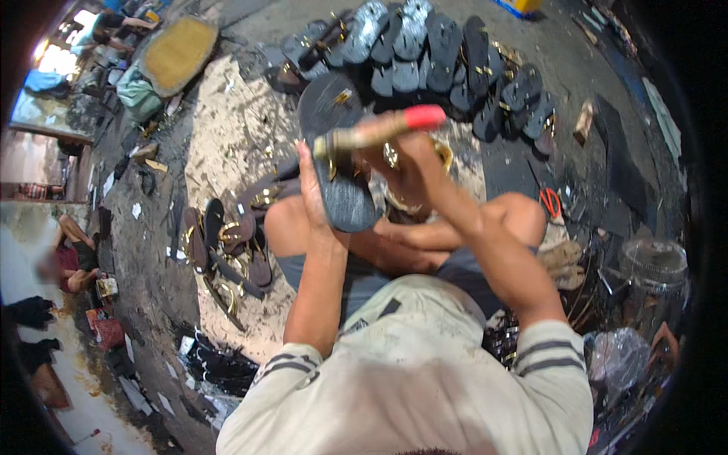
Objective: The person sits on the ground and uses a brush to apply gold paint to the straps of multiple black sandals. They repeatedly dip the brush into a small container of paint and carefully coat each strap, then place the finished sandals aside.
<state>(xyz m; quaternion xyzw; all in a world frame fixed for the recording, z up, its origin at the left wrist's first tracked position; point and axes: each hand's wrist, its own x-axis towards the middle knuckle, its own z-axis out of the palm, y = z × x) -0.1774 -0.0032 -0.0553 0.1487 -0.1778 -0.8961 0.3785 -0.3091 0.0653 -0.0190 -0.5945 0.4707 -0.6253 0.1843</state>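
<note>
From the head view I saw my left hand (312, 189) wrapped around the edge of a dark sandal sole (337, 152), its grip closed on it and holding the sole upright in front of my knees. My right hand (413, 155) was clenched around a hammer-like tool (379, 127) with a red-tipped wooden handle, which lay across the top of the sole. A gold buckle (390, 155) showed just beside the right hand's fingers. Beyond the sole, a row of dark finished sandals (455, 61) was laid out on the floor. To my left, brown straps with gold rings (227, 243) lay on a pale mat (227, 129). Orange-handled scissors (550, 202) rested near my right knee.
</note>
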